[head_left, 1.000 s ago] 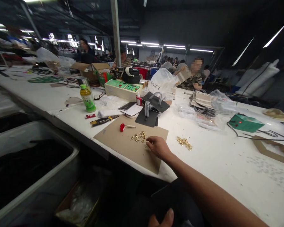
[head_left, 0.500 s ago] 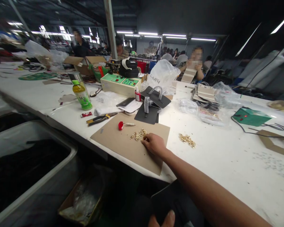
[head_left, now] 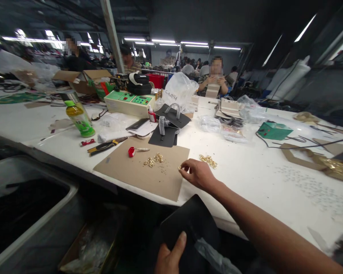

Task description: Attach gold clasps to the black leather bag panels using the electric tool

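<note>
My right hand [head_left: 198, 173] pinches a small gold ring [head_left: 179, 168] over the right edge of the brown board [head_left: 120, 179]. On that board lie a small pile of gold rings [head_left: 151, 161], a red cap-like piece [head_left: 131, 152] and a pale stick. A second gold pile [head_left: 208, 160] rests on the white table just beyond my right hand. Low in the view, my left hand [head_left: 170, 255] grips a black panel [head_left: 185, 220], thumb on top and fingers hidden below. A plastic-wrapped strap [head_left: 214, 255] lies against the panel.
Black panels with wrapped handles [head_left: 162, 137] lie behind the board. Pliers [head_left: 105, 146], a green-capped bottle [head_left: 80, 120] and a control box [head_left: 128, 102] stand to the left. At right is a green box [head_left: 274, 130] with a cable. A person [head_left: 214, 82] works across the table.
My right hand has lifted away from the ring pile and moved right, a gold ring now showing at its fingertips. The black panel in my left hand has risen further into view.
</note>
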{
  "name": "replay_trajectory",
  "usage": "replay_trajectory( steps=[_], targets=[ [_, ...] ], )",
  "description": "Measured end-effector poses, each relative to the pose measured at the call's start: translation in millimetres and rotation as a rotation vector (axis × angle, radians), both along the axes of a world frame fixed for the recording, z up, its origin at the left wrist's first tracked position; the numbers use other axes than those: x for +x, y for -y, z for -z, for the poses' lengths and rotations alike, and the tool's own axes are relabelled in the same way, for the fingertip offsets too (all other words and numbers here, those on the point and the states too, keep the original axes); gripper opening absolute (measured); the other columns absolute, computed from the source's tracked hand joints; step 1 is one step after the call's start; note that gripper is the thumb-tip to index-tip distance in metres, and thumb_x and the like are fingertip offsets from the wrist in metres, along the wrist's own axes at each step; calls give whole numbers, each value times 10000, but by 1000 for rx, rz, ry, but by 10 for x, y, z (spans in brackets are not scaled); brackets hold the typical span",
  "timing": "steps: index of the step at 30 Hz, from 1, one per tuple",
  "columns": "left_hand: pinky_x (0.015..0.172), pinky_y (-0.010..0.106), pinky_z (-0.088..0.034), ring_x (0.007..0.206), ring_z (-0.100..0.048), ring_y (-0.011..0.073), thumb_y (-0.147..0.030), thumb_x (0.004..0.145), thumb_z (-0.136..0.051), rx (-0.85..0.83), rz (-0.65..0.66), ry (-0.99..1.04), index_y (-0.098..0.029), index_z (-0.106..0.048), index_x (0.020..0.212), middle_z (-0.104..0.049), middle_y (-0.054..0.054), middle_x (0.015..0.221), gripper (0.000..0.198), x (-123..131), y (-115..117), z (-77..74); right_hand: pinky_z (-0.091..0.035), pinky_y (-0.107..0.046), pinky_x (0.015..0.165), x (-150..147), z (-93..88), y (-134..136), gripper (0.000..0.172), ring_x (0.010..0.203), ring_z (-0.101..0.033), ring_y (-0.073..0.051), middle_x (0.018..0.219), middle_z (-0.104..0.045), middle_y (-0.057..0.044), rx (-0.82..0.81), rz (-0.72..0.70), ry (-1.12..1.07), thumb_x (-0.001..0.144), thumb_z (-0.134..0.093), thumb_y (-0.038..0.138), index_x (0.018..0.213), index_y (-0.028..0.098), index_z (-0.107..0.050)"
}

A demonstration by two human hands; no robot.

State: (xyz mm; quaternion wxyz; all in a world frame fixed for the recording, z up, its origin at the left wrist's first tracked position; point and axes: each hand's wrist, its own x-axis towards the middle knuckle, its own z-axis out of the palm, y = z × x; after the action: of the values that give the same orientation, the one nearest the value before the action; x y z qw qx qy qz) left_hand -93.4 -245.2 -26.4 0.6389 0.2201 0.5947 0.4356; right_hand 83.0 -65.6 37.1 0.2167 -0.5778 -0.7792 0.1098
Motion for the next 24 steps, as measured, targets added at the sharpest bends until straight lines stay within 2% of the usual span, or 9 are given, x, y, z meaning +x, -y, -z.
replay_trajectory(
  steps=[3, 5, 9, 12, 15, 20, 24],
  targets=[
    [1152, 487, -484, 1285, -663, 381, -557, 751, -858, 65, 39, 175, -129, -766, 1149, -791, 156, 1203, 592, 63, -29, -117, -445, -257, 666, 423, -222, 581, 122, 686, -653, -138, 857, -740, -1, 7, -16, -41, 945, -671, 339, 946, 239, -741],
    [1095, 479, -533, 1214, -709, 362, -527, 822, -814, 86, 101, 222, -110, -723, 1256, -781, 160, 1229, 609, 112, -39, -195, -441, -252, 636, 622, -329, 1000, 110, 654, -651, -133, 836, -735, 0, -27, -58, -52, 953, -661, 323, 942, 247, -740],
    [1014, 412, -575, 1125, -745, 341, -554, 880, -755, 193, 303, 38, -111, -713, 1302, -794, 133, 1203, 613, 227, -19, -311, -396, -259, 605, 793, -389, 1628, 112, 647, -646, -137, 810, -728, -8, -107, -137, 70, 970, -643, 284, 913, 247, -732],
    [967, 369, -582, 1080, -755, 327, -586, 917, -696, 256, 454, -132, -126, -740, 1268, -813, 102, 1145, 581, 355, 46, -383, -348, -279, 586, 825, -362, 1844, 106, 644, -635, -149, 787, -718, -15, -113, -158, 187, 955, -653, 276, 875, 230, -704],
    [952, 336, -576, 1092, -748, 314, -589, 944, -657, 303, 502, -203, -134, -748, 1262, -815, 86, 1144, 563, 506, 141, -446, -365, -283, 598, 871, -346, 1952, 112, 672, -659, -164, 814, -731, -22, -112, -124, 183, 975, -644, 290, 914, 222, -709],
    [965, 299, -564, 1205, -701, 303, -552, 956, -659, 373, 470, -225, -157, -763, 1243, -787, 71, 1243, 500, 705, 287, -509, -481, -261, 700, 975, -274, 2133, 105, 804, -729, -170, 921, -771, -25, -75, -75, -88, 1012, -656, 282, 1011, 229, -746],
    [996, 303, -557, 1170, -718, 287, -531, 947, -679, 371, 435, -178, -161, -751, 1265, -779, 69, 1265, 493, 797, 364, -571, -531, -265, 756, 1013, -128, 2291, 110, 838, -737, -165, 950, -786, -17, 47, -6, -304, 1019, -661, 274, 1054, 247, -761]
  ],
)
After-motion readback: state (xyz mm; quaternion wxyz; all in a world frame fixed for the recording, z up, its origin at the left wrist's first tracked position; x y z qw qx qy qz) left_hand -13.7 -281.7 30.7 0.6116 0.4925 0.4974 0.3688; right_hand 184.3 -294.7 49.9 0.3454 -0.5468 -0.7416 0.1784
